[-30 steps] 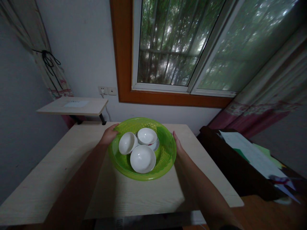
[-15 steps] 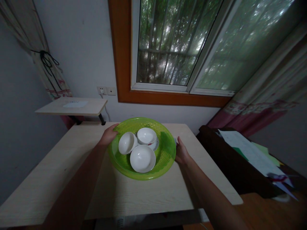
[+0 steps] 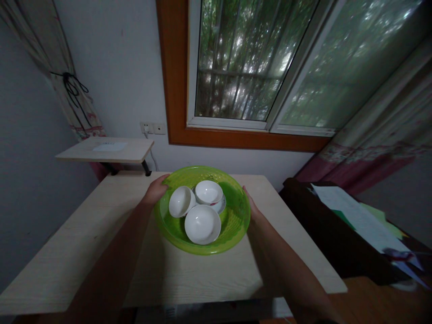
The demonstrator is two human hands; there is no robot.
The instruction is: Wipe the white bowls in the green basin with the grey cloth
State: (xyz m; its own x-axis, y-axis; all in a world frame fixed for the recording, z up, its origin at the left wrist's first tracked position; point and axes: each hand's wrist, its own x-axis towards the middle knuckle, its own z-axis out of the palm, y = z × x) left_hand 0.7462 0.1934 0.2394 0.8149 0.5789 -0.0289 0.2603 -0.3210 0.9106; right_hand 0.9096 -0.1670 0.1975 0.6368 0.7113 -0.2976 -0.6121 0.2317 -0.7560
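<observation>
A round green plastic basin (image 3: 232, 234) is over the table, with my hands at its opposite sides. My left hand (image 3: 157, 189) is closed on its upper left rim, the thumb over the edge. At the right rim, my right hand (image 3: 252, 209) grips the side; most of its fingers are hidden behind the basin. Inside are three white bowls: a tilted one (image 3: 181, 201) on the left, one (image 3: 209, 192) at the back and one (image 3: 202, 224) in front. Part of a white dish (image 3: 222, 205) shows beneath the back bowl.
The pale wooden table (image 3: 189, 279) stretches under the basin. A small raised shelf (image 3: 131, 155) with a paper (image 3: 110, 146) stands at the back left. Behind are a wall socket (image 3: 152, 128) and a window. Papers (image 3: 351, 216) lie on a dark brown surface at the right.
My right hand has come closer against the basin's right rim, its thumb now at the edge. The basin and bowls keep their places on the table; the view has shifted slightly.
</observation>
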